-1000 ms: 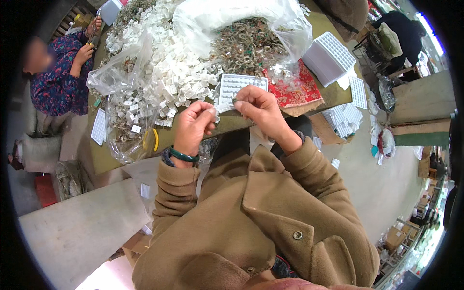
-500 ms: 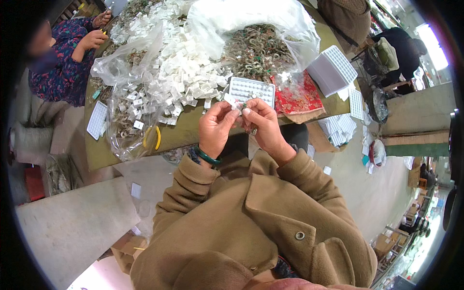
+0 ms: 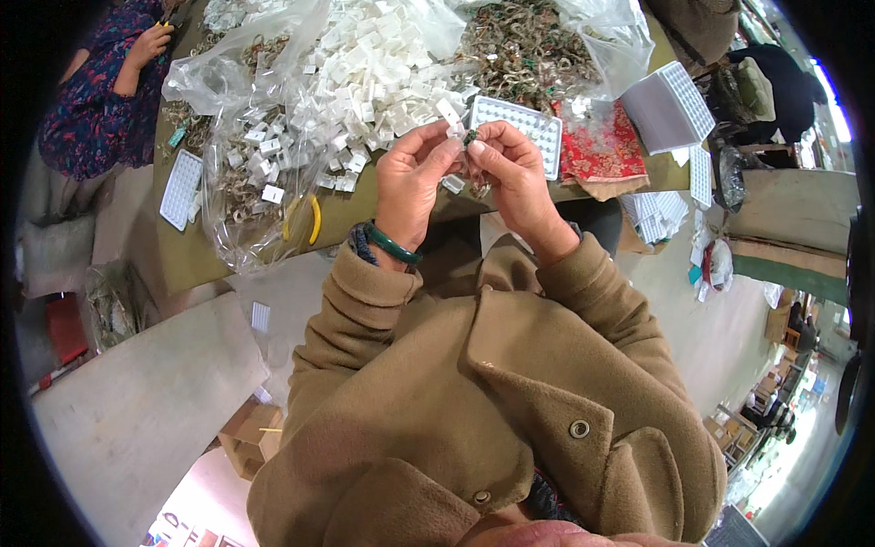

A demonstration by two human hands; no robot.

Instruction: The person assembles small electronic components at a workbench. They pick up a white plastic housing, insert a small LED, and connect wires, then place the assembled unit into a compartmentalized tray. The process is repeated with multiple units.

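Observation:
My left hand (image 3: 406, 187) pinches a small white plastic piece (image 3: 447, 112) between thumb and forefinger, over the table's near edge. Close against it, my right hand (image 3: 519, 178) is closed with thumb and forefinger on a small coiled wire piece (image 3: 470, 138), dark green where it shows. The fingers hide how the two pieces meet. Just beyond my right hand lies a white tray (image 3: 545, 137) with rows of round cells. A heap of small white plastic pieces (image 3: 365, 77) spreads past my left hand, and a pile of tangled wire coils (image 3: 519, 46) lies farther back.
Clear plastic bags (image 3: 228, 173) sit at the table's left, beside yellow-handled pliers (image 3: 315, 221). Red patterned cloth (image 3: 597, 146) and stacked white trays (image 3: 670, 109) lie to the right. Another person's hand (image 3: 150, 44) is at the far left. A grey board (image 3: 150, 383) stands lower left.
The view has shifted, so the table contents sit higher and mostly farther right. My hands stay close together, and the white piece now sticks up more upright from my left fingers.

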